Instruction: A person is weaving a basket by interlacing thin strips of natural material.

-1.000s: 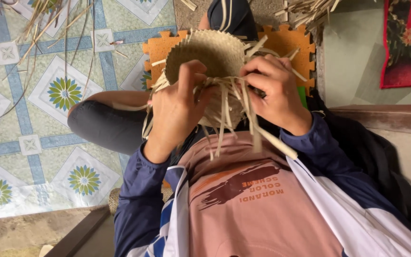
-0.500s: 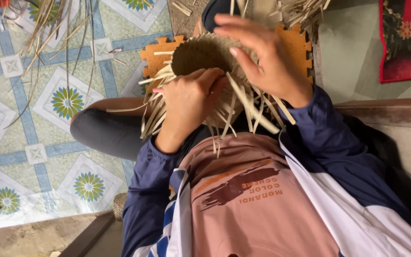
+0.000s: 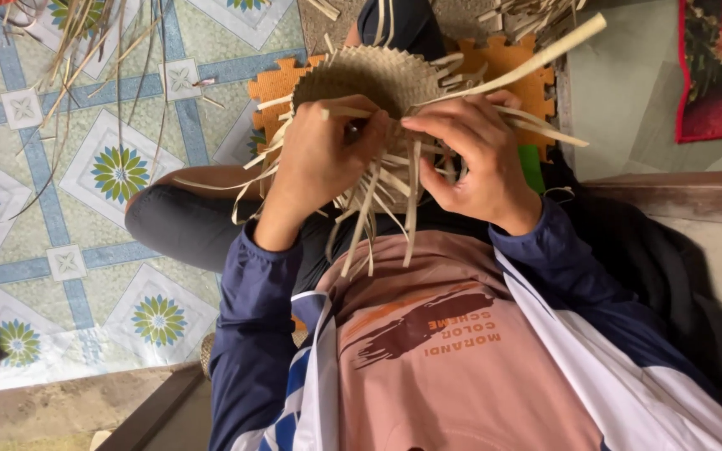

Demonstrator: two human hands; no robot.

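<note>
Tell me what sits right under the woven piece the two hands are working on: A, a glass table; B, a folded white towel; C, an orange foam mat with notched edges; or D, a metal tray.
C: the orange foam mat, with puzzle-notched edges, shows behind the woven straw piece that the left hand and right hand are both gripping.

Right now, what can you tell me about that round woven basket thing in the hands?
The woven basket is a round, pale tan piece plaited from flat straw-like strips. Its weave is tight in the middle, while loose strip ends stick out and hang down round the edge. It sits above the lap, over an orange foam mat. The left hand and right hand both grip it.
</note>
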